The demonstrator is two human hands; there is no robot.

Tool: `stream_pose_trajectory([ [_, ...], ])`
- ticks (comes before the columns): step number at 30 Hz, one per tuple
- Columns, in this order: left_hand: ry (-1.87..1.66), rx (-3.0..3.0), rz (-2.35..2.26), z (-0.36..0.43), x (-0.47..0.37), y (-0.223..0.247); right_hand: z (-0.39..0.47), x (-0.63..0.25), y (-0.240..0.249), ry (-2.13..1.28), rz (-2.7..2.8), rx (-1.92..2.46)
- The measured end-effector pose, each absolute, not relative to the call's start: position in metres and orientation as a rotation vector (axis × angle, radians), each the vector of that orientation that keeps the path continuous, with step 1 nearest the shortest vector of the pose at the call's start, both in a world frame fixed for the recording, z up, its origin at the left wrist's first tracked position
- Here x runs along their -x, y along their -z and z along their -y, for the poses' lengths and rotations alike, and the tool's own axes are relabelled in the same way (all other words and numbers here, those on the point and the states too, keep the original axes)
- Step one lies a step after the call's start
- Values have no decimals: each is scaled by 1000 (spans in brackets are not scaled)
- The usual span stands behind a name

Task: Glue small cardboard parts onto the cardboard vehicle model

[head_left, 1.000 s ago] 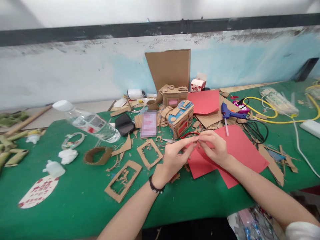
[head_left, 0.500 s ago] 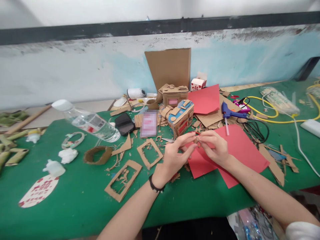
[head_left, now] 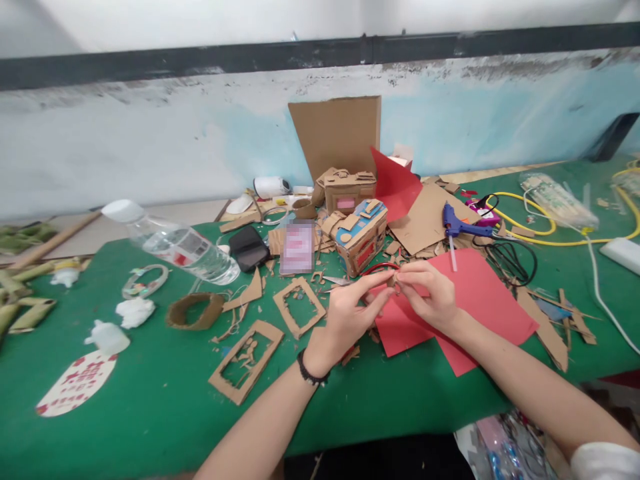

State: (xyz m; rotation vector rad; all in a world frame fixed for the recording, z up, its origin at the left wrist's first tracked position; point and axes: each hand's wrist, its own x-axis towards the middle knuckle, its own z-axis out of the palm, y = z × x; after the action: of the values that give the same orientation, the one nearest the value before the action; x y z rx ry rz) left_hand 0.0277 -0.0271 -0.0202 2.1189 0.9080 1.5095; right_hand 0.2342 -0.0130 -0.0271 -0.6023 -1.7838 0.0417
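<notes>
My left hand (head_left: 345, 317) and my right hand (head_left: 429, 293) meet fingertip to fingertip above the red paper. Pinched between them is a small brown cardboard piece (head_left: 393, 283), mostly covered by the fingers. Scissors lie close behind my left hand, their metal blades (head_left: 337, 281) pointing left and a red handle (head_left: 381, 267) curving behind the fingertips. Under my right wrist spreads a sheet of red paper (head_left: 480, 293). Just beyond the hands stands a small cardboard box model (head_left: 357, 237) with blue and red patches. Two cut cardboard frames (head_left: 247, 363) lie left of my left forearm.
A blue glue gun (head_left: 463, 227) with its stick pointing forward rests at the right, near a yellow cable (head_left: 550, 233). On the left are a clear bottle (head_left: 180, 247) and a cardboard ring (head_left: 195, 311). Cardboard scraps litter the middle. Another red sheet (head_left: 397, 187) rises behind the box model.
The rear red sheet has swung up and to the left, uncovering brown cardboard and partly hiding the small white-and-red box. My hands stay almost in place, still pinching the piece.
</notes>
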Motion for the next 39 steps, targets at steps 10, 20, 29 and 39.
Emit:
stream_pose_trajectory([
  [10,-1599,-2204,-807,26,-31,16,13,-235,27,-34,1792,626],
  [20,-1571,-2186,-891,28,-29,21,11,-233,25,-27,1793,640],
  [29,-1575,-2344,-866,28,-30,19,13,-233,27,-2,1793,642],
  [39,-1564,-2309,-964,29,-30,17,13,-233,26,-17,1773,635],
])
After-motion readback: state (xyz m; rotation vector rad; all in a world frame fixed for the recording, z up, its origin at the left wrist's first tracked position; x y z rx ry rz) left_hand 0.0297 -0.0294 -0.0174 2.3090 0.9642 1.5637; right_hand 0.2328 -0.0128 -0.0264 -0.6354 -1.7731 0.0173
